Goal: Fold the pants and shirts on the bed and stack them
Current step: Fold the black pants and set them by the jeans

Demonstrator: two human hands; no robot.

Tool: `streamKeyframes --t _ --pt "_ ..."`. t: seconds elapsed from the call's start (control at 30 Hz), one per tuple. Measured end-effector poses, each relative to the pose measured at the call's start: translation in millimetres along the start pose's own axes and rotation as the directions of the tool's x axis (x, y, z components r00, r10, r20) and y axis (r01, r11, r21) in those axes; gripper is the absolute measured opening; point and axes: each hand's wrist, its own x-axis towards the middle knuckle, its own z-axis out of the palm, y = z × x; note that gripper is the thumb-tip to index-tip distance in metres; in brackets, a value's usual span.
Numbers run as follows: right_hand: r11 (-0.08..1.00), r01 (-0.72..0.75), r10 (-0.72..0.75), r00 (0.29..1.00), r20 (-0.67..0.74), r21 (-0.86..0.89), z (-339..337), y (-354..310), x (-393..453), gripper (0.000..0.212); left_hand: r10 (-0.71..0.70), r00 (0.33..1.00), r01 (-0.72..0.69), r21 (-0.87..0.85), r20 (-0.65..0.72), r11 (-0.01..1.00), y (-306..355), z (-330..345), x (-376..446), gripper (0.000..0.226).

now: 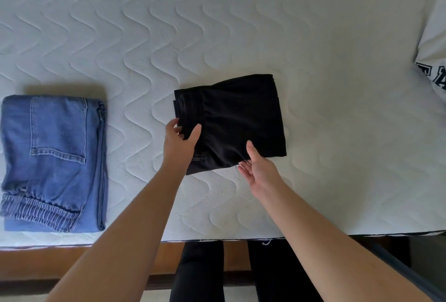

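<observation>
The left hand (179, 139) has its grip closed on the folded black pants (231, 123), thumb on top and fingers tucked under the pile's 9 o'clock edge, while the right hand (259, 170) pinches the 6 o'clock edge, thumb pressed on the cloth and fingers spread beneath it. The black pants lie flat on the white quilted bed (241, 24), at 12 o'clock from both hands. Well apart at 9 o'clock lie folded blue jeans (54, 161), and a white shirt (434, 43) with dark letters lies at 2 o'clock.
</observation>
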Motion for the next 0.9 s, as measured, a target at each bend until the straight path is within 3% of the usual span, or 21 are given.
streamKeyframes --t 0.1,0.2,0.33,0.4,0.43,0.47,0.53,0.6,0.63,0.67,0.7,0.73,0.77,0.8,0.83,0.9 --pt "0.995 -0.026 0.023 0.999 0.023 0.094 12.3 -2.4 1.5 0.041 -0.069 0.997 0.067 0.069 0.033 0.995 12.2 -2.1 17.6 0.088" --pt "0.973 -0.037 -0.001 0.987 0.162 0.227 7.3 -2.4 4.4 0.047 -0.046 0.997 0.033 0.220 0.055 0.975 14.3 -5.4 27.9 0.073" --pt "0.964 -0.020 -0.038 0.977 0.208 0.266 -10.7 5.0 15.2 0.030 -0.008 1.000 0.004 0.113 0.028 0.994 5.9 -11.0 20.7 0.046" --pt "0.993 0.023 -0.042 0.984 0.174 0.113 -14.7 6.0 21.0 0.023 0.033 0.997 -0.016 0.238 -0.068 0.971 -1.4 -7.9 8.6 0.047" --pt "0.999 0.037 -0.036 0.991 0.131 -0.007 -13.8 4.7 22.8 0.018 0.123 0.981 -0.061 0.362 -0.149 0.930 -5.0 -4.1 1.6 0.051" --pt "0.992 0.036 -0.027 0.997 0.076 -0.124 -12.0 1.6 22.2 0.016 0.261 0.943 -0.136 0.482 -0.204 0.866 -7.0 1.4 -6.2 0.056" --pt "0.935 0.007 -0.013 1.000 -0.013 -0.355 -8.9 -6.4 17.0 0.026 0.541 0.825 -0.328 0.638 -0.166 0.697 -6.1 14.6 -20.3 0.057" --pt "0.835 -0.032 0.009 0.999 -0.044 -0.550 -9.6 -17.4 3.3 0.030 0.675 0.737 -0.469 0.720 0.000 0.512 -3.0 28.7 -24.6 0.053" --pt "0.758 -0.007 -0.037 0.998 -0.053 -0.652 -11.9 -22.5 -4.1 0.032 0.698 0.711 -0.506 0.750 0.083 0.426 -0.5 34.0 -22.9 0.051" --pt "0.613 0.084 -0.167 0.986 -0.025 -0.785 -15.4 -27.3 -9.5 0.038 0.705 0.693 -0.525 0.774 0.148 0.353 2.6 38.0 -19.6 0.050" --pt "0.384 0.224 -0.367 0.927 0.074 -0.896 -18.7 -31.3 -13.5 0.044 0.703 0.684 -0.532 0.793 0.197 0.296 6.4 40.9 -15.4 0.049" --pt "0.136 0.349 -0.552 0.804 0.222 -0.927 -20.0 -35.9 -18.6 0.047 0.696 0.680 -0.533 0.808 0.233 0.250 10.0 42.9 -9.6 0.049" --pt "-0.015 0.448 -0.680 0.651 0.338 -0.894 -17.9 -42.4 -23.3 0.046 0.689 0.677 -0.531 0.820 0.259 0.213 13.6 44.2 -2.8 0.049" --pt "-0.073 0.527 -0.748 0.532 0.396 -0.847 -13.2 -50.2 -25.7 0.042 0.685 0.676 -0.522 0.833 0.272 0.185 17.1 45.1 4.1 0.049" --pt "-0.087 0.585 -0.777 0.466 0.423 -0.806 -6.8 -57.2 -23.4 0.036 0.681 0.682 -0.504 0.846 0.267 0.173 21.2 45.3 10.9 0.050" --pt "-0.183 0.586 -0.766 0.419 0.488 -0.790 7.0 -67.1 -7.1 0.032 0.665 0.713 -0.460 0.865 0.224 0.201 29.1 47.3 22.6 0.053"
